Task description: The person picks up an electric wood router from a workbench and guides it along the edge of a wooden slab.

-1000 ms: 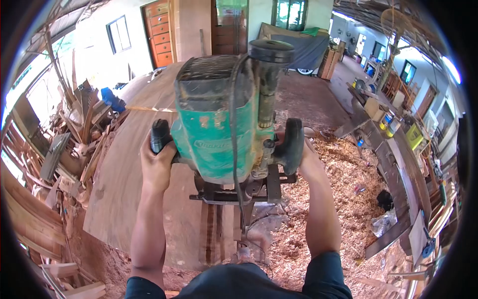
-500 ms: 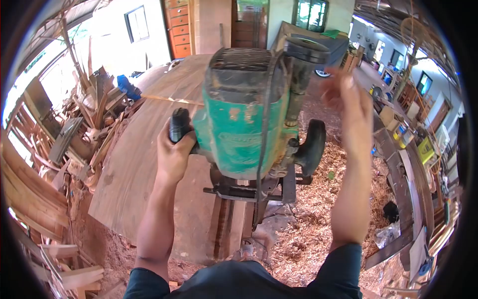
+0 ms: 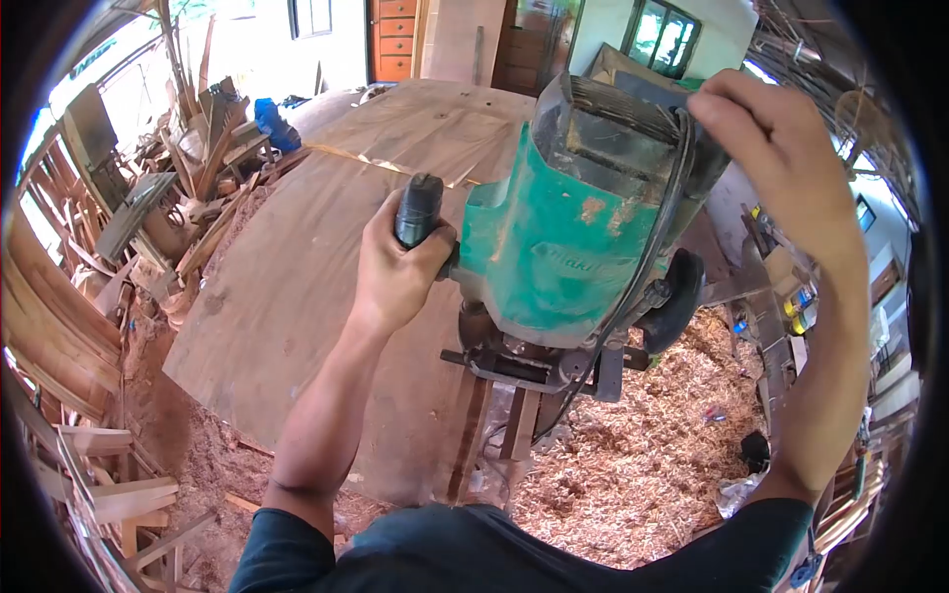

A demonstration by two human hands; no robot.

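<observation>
A teal-green plunge router [image 3: 583, 237] with a dark vented top stands tilted over the edge of a wide wooden board [image 3: 287, 316]. My left hand [image 3: 400, 262] is wrapped around its black left handle [image 3: 420, 210]. At the upper right of the tool, my right hand [image 3: 776, 138] has its fingers curled beside the top of the black power cord [image 3: 647, 257]; what the fingertips grip is hidden. The black right handle [image 3: 677, 301] is free of my hand. Below the motor, the metal base [image 3: 539, 371] sits over a narrow wood strip.
Wood shavings [image 3: 633, 465] cover the floor to the right. Scrap wood [image 3: 148, 257] is piled on the left, with a blue object [image 3: 277, 126] near it. Orange drawers [image 3: 395, 40] stand at the back. Planks and containers [image 3: 799, 311] lie along the right side.
My view has shifted, so the router appears farther right and tilted. My right hand has come from beside the router to its top right. My left hand keeps its hold on the handle.
</observation>
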